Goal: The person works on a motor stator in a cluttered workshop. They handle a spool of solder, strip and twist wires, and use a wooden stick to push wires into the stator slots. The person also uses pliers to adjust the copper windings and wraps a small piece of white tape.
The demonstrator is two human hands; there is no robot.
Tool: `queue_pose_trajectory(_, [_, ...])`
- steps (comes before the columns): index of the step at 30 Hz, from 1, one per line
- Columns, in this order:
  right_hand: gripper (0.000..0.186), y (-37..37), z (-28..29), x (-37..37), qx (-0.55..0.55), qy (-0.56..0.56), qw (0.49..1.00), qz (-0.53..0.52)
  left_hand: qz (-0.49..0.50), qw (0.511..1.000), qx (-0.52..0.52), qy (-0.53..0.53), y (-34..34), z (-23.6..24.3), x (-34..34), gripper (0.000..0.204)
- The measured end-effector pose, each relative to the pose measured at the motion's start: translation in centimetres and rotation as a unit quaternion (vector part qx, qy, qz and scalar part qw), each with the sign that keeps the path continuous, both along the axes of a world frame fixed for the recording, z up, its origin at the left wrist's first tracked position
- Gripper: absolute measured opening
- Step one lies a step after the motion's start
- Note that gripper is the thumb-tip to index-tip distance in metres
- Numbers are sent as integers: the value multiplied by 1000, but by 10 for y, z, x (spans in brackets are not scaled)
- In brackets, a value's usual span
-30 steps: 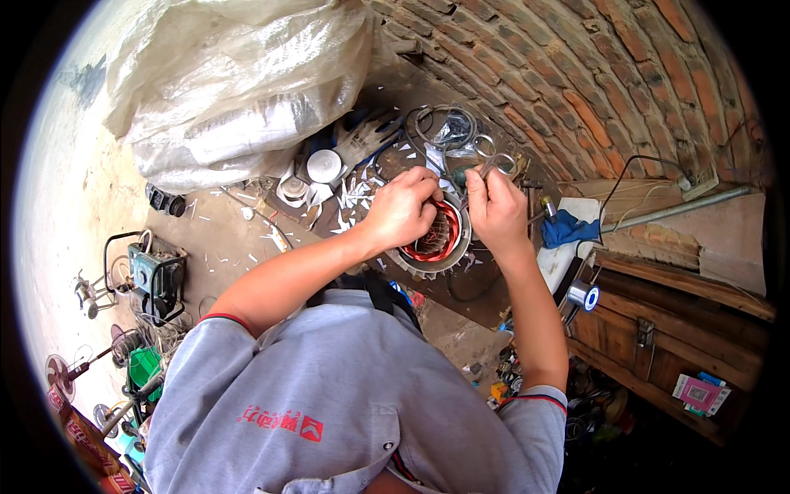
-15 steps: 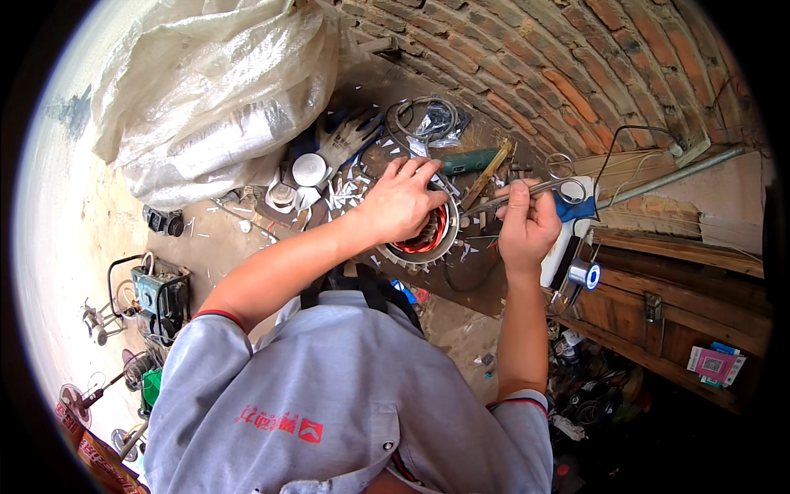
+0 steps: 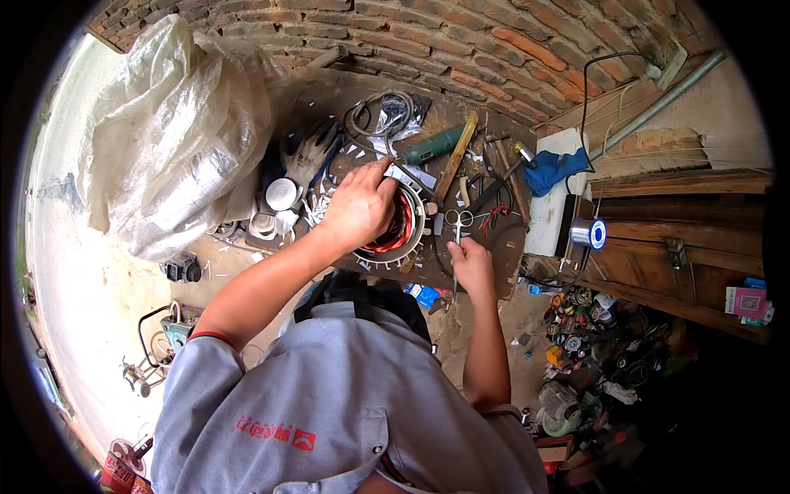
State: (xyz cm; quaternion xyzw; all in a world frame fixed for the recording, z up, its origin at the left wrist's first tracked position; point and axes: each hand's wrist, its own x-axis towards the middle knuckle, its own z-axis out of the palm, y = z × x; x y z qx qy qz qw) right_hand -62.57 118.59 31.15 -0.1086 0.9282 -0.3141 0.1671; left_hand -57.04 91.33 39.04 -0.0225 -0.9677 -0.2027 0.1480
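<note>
A round motor stator (image 3: 422, 216) with red copper windings lies on the cluttered work surface in front of me. My left hand (image 3: 360, 206) grips its left side, with the fingers bent over the far rim; their tips are partly hidden. Right of the stator, my right hand (image 3: 472, 265) is closed round a slim metal ring-handled tool, like scissors (image 3: 457, 228). Its two rings point away from me and its narrow end toward me. Whether it is scissors or forceps I cannot make out.
Behind the stator lie a green power tool (image 3: 434, 146), a wooden stick (image 3: 457, 158), a coiled cable (image 3: 380, 115) and a work glove (image 3: 309, 156). White scraps are scattered about. A blue cloth (image 3: 555, 171) and a solder spool (image 3: 587, 234) sit at right; a plastic sack (image 3: 177, 140) stands left.
My right hand has come nearer to me and turned the ring-handled tool, so it no longer lies across toward the stator. My left hand stays on the stator. The view has shifted.
</note>
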Motion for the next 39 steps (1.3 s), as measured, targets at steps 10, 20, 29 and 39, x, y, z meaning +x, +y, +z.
queue_pose_trajectory(10, [25,-17,-21,-14,74,123,988,-60,-5,998,58,-40,-2,5,-4,25])
queue_pose_trajectory(20, [42,-80,-7,-19,155,-79,984,-33,-38,992,109,-42,-7,12,-4,22])
queue_pose_trajectory(29, [36,-72,-10,-16,16,22,999,-24,17,982,167,-82,-5,11,-7,26])
queue_pose_trajectory(39, [14,-51,138,-45,-468,58,879,73,32,984,163,-68,-5,10,-7,27])
